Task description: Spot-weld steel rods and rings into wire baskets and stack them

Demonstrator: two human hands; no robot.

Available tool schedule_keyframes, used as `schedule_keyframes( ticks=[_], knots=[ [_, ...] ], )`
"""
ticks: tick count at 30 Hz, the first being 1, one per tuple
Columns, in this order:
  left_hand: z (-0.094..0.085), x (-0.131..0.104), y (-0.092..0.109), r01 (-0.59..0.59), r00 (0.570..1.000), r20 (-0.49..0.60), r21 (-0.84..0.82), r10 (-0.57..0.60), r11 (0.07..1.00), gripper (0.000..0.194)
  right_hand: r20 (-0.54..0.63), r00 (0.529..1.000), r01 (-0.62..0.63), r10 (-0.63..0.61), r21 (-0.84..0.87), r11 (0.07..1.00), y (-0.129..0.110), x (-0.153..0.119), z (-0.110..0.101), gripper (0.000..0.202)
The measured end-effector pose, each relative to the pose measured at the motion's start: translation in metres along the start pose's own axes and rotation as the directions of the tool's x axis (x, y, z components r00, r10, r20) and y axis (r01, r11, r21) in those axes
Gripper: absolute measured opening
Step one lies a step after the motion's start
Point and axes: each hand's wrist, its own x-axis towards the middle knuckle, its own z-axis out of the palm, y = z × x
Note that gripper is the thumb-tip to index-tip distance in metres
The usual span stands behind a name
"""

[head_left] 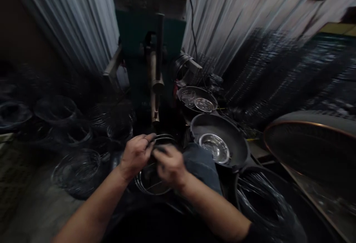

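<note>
My left hand (137,154) is closed, its thumb and fingers pinching the upper part of some thin wire rings (140,184). Close beside it, my right hand (171,165) is curled at the same part of the rings and smeared by motion. Below both hands the rings hang in front of my lap, with a thin straight wire crossing their lower part. Just beyond my fingers stands a machine with two brass-coloured electrode rods (156,115), apart from the rings.
At the right, a black pan (239,131) holds a shiny metal bowl (214,148); another pan (182,94) with small metal pieces lies behind it. Nearer is a bundle of wire (264,187). Wire hoops (76,168) are piled on the left. A large round copper-rimmed tray (306,124) stands far right.
</note>
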Motion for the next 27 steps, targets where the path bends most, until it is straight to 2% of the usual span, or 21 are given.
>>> schedule_keyframes(
  ticks=[2, 4, 7, 11, 15, 18, 21, 23, 25, 27],
  knots=[
    [-0.006, 0.0, 0.009, -0.028, 0.999, 0.042, 0.0, 0.028, 1.0, 0.025, -0.136, 0.991, 0.006, -0.011, -0.037, 0.999, 0.015, 0.01, -0.032, 0.03],
    [-0.01, 0.002, 0.017, -0.021, 0.997, 0.07, 0.012, 0.021, 1.0, 0.026, -0.15, 0.985, 0.088, -0.087, -0.002, 0.996, 0.031, 0.017, -0.045, 0.028],
    [-0.017, 0.009, 0.019, -0.022, 0.988, 0.152, 0.046, 0.015, 0.999, 0.026, -0.149, 0.981, 0.137, -0.121, 0.099, 0.986, 0.048, 0.025, -0.044, 0.024],
    [-0.032, 0.019, 0.019, -0.021, 0.971, 0.238, 0.173, -0.021, 0.985, 0.033, -0.22, 0.975, 0.039, -0.007, 0.139, 0.989, 0.051, 0.035, -0.044, 0.021],
    [-0.037, 0.029, 0.01, -0.074, 0.94, 0.335, 0.373, -0.06, 0.925, 0.037, -0.187, 0.98, -0.042, 0.064, 0.119, 0.992, 0.06, 0.053, -0.039, 0.021],
    [-0.034, 0.033, -0.007, -0.058, 0.91, 0.394, 0.421, -0.126, 0.905, 0.033, -0.096, 0.992, -0.076, 0.08, 0.046, 0.996, 0.067, 0.069, -0.024, 0.025],
    [-0.028, 0.033, -0.023, -0.018, 0.897, 0.415, 0.375, -0.151, 0.927, 0.024, 0.11, 0.982, -0.146, 0.154, -0.076, 0.986, 0.06, 0.083, -0.017, 0.026],
    [-0.022, 0.034, -0.035, 0.004, 0.91, 0.392, 0.321, -0.136, 0.947, 0.026, 0.261, 0.939, -0.188, 0.223, -0.153, 0.97, 0.055, 0.092, -0.017, 0.027],
    [-0.013, 0.037, -0.049, 0.026, 0.926, 0.357, 0.263, -0.122, 0.964, 0.031, 0.338, 0.892, -0.231, 0.299, -0.228, 0.946, 0.055, 0.102, -0.015, 0.026],
    [-0.003, 0.043, -0.061, 0.035, 0.937, 0.333, 0.205, -0.104, 0.978, 0.031, 0.368, 0.864, -0.252, 0.342, -0.271, 0.929, 0.06, 0.111, -0.013, 0.026]
  ],
)
